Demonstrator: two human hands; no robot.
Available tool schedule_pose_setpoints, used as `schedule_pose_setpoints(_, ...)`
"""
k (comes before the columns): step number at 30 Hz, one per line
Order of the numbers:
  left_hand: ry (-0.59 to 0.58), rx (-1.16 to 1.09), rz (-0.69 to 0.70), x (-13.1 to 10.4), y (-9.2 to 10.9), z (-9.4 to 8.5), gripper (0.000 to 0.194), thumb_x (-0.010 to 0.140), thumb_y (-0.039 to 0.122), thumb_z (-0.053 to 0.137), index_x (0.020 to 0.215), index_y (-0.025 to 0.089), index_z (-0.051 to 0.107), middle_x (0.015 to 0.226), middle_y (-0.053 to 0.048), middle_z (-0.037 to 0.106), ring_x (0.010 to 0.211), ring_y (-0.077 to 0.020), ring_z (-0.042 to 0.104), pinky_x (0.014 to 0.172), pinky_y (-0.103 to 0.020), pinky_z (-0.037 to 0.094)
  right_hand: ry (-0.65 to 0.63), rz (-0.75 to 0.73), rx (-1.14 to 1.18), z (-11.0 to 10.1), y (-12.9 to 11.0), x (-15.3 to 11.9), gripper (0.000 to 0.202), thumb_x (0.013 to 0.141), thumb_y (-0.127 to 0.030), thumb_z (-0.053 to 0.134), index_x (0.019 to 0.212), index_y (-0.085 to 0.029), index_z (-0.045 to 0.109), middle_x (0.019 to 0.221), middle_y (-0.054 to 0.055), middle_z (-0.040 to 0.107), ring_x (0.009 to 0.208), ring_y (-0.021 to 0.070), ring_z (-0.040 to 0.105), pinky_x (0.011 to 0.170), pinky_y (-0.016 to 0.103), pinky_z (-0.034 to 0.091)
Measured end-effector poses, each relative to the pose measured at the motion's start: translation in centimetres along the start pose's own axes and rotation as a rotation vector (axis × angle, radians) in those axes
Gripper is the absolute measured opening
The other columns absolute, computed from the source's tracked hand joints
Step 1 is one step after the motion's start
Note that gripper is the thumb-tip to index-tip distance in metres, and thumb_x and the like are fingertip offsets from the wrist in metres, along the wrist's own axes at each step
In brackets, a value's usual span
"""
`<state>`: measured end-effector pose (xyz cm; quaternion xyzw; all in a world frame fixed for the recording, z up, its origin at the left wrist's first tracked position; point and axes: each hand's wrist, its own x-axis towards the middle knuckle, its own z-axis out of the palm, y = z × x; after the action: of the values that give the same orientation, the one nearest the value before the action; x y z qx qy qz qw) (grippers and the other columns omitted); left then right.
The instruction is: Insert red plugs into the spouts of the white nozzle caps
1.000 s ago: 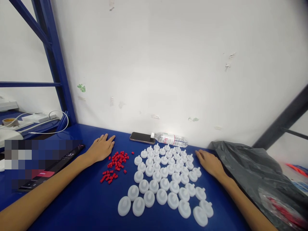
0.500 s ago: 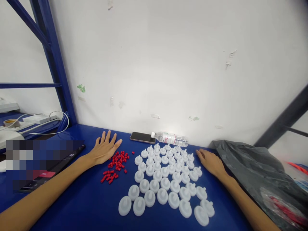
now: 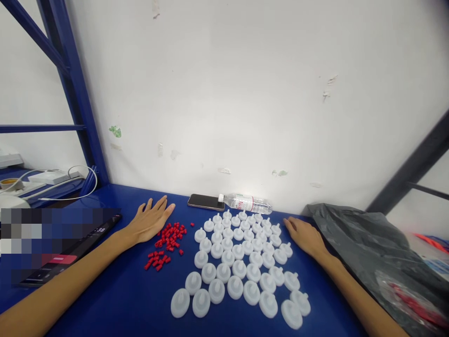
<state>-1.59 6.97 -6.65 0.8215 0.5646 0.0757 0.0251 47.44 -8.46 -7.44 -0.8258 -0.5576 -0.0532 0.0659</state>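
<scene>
My left hand point(image 3: 149, 221) lies palm down on the blue table point(image 3: 122, 290), holding nothing, its fingers stretched out and the thumb apart. Just right of it is a loose heap of small red caps point(image 3: 170, 236), with a smaller cluster nearer to me. Many round white plastic discs, each with a short nozzle on top point(image 3: 235, 286), cover the middle of the table. My right hand point(image 3: 303, 235) rests palm down to the right of these discs, empty as far as I can see. Its thumb side faces the discs, and the other fingers are partly hidden.
At the wall lie a phone point(image 3: 206, 201) and a clear water bottle point(image 3: 247, 203) on its side. A dark grey plastic bag point(image 3: 354, 238) is spread at the right, with a clear packet of red pieces point(image 3: 410, 302) on it. A black tablet point(image 3: 87, 241), partly pixelated, lies at the left.
The fingers of my left hand have drawn closer together. My right hand stays in place. The whole view has shifted slightly; caps and discs lie as before.
</scene>
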Motion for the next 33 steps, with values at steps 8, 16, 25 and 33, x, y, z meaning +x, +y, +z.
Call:
schedule_pose_setpoints(8,-0.02,0.047,0.035,0.1,-0.2,-0.2,0.065,0.1,0.047,0.019,0.155,0.02,0.04,0.165,-0.012,0.03,0.151,-0.0432,0.024,0.117,-0.059,0.022,-0.002,-0.007,0.005,-0.1,0.0,0.0,0.041,0.105,-0.046,0.027,0.092,-0.025,0.06,0.101,0.006,0.073,0.096,0.0272,0.071,0.07,0.032,0.044)
schedule_pose_setpoints(16,-0.02,0.05,0.038,0.3,-0.6,-0.1,0.064,0.1,0.046,0.019,0.155,0.022,0.041,0.164,-0.01,0.032,0.15,-0.042,0.027,0.117,-0.059,0.025,-0.003,-0.016,-0.004,0.1,0.2,0.1,0.041,0.106,-0.046,0.027,0.093,-0.024,0.059,0.103,0.006,0.073,0.096,0.0268,0.071,0.07,0.032,0.044)
schedule_pose_setpoints(25,0.042,0.085,0.026,1.3,-1.3,0.9,0.067,0.1,0.047,0.023,0.155,0.013,0.039,0.163,-0.011,0.035,0.147,-0.0417,0.034,0.116,-0.057,0.031,-0.004,-0.033,-0.018,0.1,0.3,0.0,0.04,0.106,-0.045,0.028,0.094,-0.024,0.06,0.104,0.006,0.074,0.098,0.0263,0.071,0.071,0.031,0.045)
schedule_pose_setpoints(33,0.036,0.119,0.029,1.3,-1.3,1.2,0.066,0.101,0.045,0.022,0.155,0.012,0.038,0.164,-0.011,0.034,0.146,-0.0438,0.034,0.116,-0.057,0.031,-0.011,-0.034,-0.012,0.2,0.4,0.1,0.039,0.105,-0.045,0.029,0.093,-0.024,0.059,0.104,0.006,0.073,0.1,0.0271,0.07,0.071,0.032,0.044)
